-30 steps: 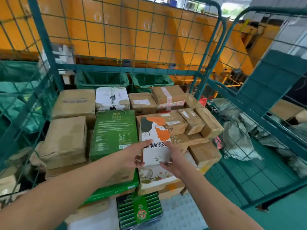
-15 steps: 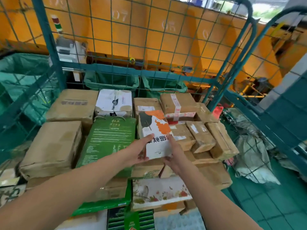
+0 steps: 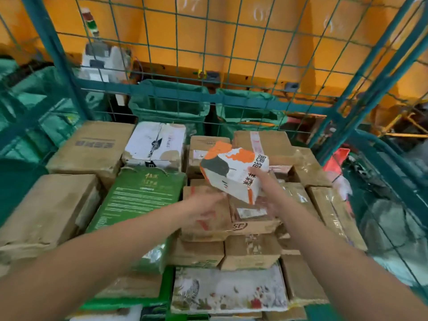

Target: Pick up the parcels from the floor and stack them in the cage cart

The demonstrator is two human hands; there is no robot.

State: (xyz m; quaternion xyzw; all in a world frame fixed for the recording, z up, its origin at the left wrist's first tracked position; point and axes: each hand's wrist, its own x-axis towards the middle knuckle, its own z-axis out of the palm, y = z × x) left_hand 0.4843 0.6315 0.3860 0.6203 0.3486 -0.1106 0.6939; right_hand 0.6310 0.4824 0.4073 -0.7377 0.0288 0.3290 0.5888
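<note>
The right hand [image 3: 266, 193] has its grip around the white-and-orange box [image 3: 234, 172], held tilted above the stacked parcels at about one o'clock, likely to turn it for a gap in the cage cart [image 3: 361, 93]. The left hand [image 3: 206, 205] at six o'clock of it is blurred; its grip I cannot tell.
</note>
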